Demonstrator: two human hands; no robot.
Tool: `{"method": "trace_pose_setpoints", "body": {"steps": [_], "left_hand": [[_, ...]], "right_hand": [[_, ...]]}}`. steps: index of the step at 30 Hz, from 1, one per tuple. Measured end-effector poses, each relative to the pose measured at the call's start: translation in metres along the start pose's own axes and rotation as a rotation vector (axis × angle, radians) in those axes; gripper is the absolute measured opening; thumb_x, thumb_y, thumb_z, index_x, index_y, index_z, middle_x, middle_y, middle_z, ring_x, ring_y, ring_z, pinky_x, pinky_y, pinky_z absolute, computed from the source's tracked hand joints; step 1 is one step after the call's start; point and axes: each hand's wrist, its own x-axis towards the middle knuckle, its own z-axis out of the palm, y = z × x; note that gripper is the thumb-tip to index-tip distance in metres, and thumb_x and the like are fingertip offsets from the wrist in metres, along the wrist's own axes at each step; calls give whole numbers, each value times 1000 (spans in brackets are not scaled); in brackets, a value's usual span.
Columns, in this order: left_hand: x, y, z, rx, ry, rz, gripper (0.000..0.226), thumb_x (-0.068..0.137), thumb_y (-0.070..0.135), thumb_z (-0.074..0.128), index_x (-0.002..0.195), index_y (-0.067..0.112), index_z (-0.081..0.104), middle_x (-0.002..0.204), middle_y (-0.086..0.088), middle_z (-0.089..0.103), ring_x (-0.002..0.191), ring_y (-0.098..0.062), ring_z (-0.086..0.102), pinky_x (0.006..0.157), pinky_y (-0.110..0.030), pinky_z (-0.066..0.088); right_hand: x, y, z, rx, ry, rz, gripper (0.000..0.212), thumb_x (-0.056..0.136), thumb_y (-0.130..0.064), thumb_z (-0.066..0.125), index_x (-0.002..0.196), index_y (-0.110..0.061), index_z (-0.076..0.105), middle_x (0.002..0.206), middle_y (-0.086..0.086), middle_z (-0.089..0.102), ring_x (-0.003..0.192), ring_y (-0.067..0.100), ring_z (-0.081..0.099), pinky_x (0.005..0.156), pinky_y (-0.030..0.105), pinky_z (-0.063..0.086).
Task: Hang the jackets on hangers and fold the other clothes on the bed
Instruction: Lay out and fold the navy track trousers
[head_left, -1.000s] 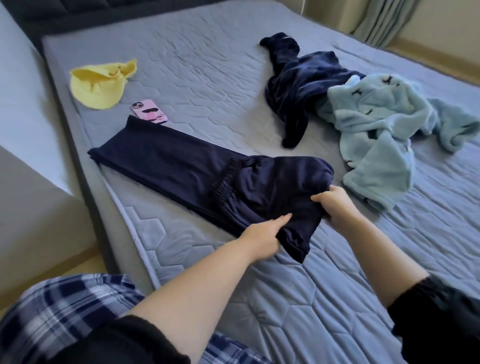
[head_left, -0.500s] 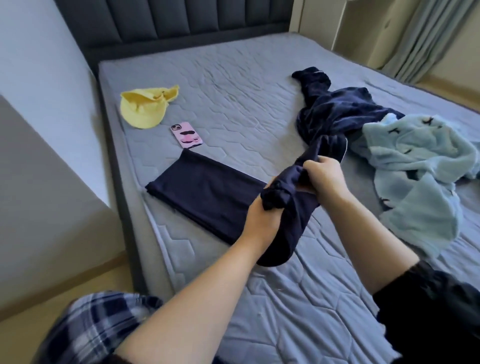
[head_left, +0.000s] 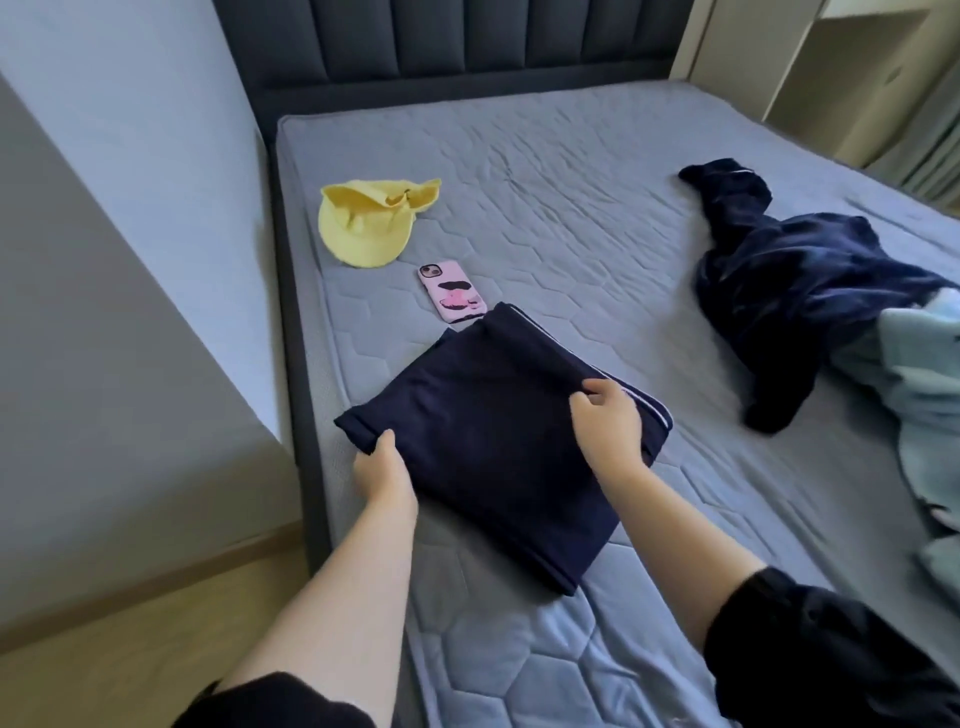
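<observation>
Dark navy pants (head_left: 483, 441) lie folded in half on the grey mattress (head_left: 545, 208), near its left edge. My left hand (head_left: 382, 470) pinches the left corner of the folded pants. My right hand (head_left: 608, 421) grips the top layer near the right side, where a white stripe shows. A dark blue velvet garment (head_left: 789, 280) lies crumpled at the right. A light blue fleece garment (head_left: 924, 384) overlaps it at the right border.
A yellow cap (head_left: 371, 223) and a pink-cased phone (head_left: 453, 292) lie on the mattress beyond the pants. A dark padded headboard (head_left: 467, 41) stands at the far end. A grey wall and wooden floor run along the left.
Both hands lifted the waist end of the pants and carried it left over the legs, folding them in half. The view has tilted up toward the headboard.
</observation>
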Motion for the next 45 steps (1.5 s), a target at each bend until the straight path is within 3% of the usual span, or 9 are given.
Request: {"method": "trace_pose_setpoints", "body": {"steps": [5, 9, 15, 20, 22, 30, 35, 38, 45], "left_hand": [[-14, -12, 15, 221, 107, 180, 73, 78, 22, 73, 142, 12, 38, 135, -13, 47, 115, -35, 53, 90, -39, 44], [-15, -15, 12, 27, -36, -33, 63, 79, 5, 71, 136, 9, 44, 130, -7, 56, 112, -29, 57, 96, -37, 46], [-39, -31, -8, -102, -304, -296, 29, 82, -3, 60, 109, 7, 61, 94, -12, 67, 82, -27, 65, 71, -38, 56], [-48, -51, -11, 13, -37, 30, 3, 82, 12, 61, 79, 11, 62, 84, -6, 63, 86, -25, 59, 82, -40, 50], [-46, -49, -10, 295, -18, 250, 13, 84, 13, 63, 95, 8, 65, 90, -4, 62, 89, -24, 59, 84, -35, 47], [-57, -60, 12, 973, -400, 472, 39, 87, 28, 66, 121, 10, 60, 113, -7, 65, 107, -25, 60, 91, -30, 44], [-61, -48, 21, 695, -563, 224, 14, 93, 20, 61, 85, 9, 64, 90, -8, 66, 89, -23, 60, 74, -30, 49], [-57, -46, 21, 565, -506, 263, 16, 88, 14, 65, 72, 11, 64, 69, -1, 64, 69, -19, 57, 57, -25, 43], [-45, -64, 5, 1245, -260, 459, 17, 82, 25, 63, 78, 13, 52, 89, -7, 60, 91, -31, 59, 71, -31, 42]], "right_hand": [[-14, 56, -20, 11, 370, 101, 47, 76, -23, 66, 117, -5, 53, 114, 11, 54, 110, 30, 52, 92, 38, 44], [-28, 65, -14, 398, 207, 563, 65, 77, -31, 75, 128, -7, 43, 118, 6, 50, 108, 30, 55, 90, 38, 47], [-16, 64, -54, 298, 10, 278, 25, 82, -7, 71, 105, -4, 63, 101, 13, 68, 89, 26, 64, 81, 36, 52], [30, 79, -149, 127, -105, 288, 24, 85, 1, 66, 106, -10, 61, 94, 11, 67, 74, 23, 62, 74, 36, 50], [41, 91, -173, 19, -212, 396, 27, 87, 1, 65, 112, -7, 60, 88, 11, 66, 74, 25, 62, 71, 38, 51], [36, 132, -158, -112, -214, 326, 33, 90, -10, 63, 122, -12, 54, 114, 12, 62, 103, 31, 60, 96, 42, 48], [38, 136, -158, -39, -229, 307, 25, 88, -8, 65, 109, -19, 58, 100, 6, 65, 92, 26, 63, 87, 37, 50], [38, 138, -161, 33, -171, 246, 19, 85, -6, 69, 98, -18, 63, 90, 2, 68, 76, 16, 65, 66, 27, 51], [36, 136, -163, 16, -198, 327, 25, 78, -33, 78, 91, -15, 66, 85, 1, 70, 76, 17, 67, 66, 28, 52]]}}
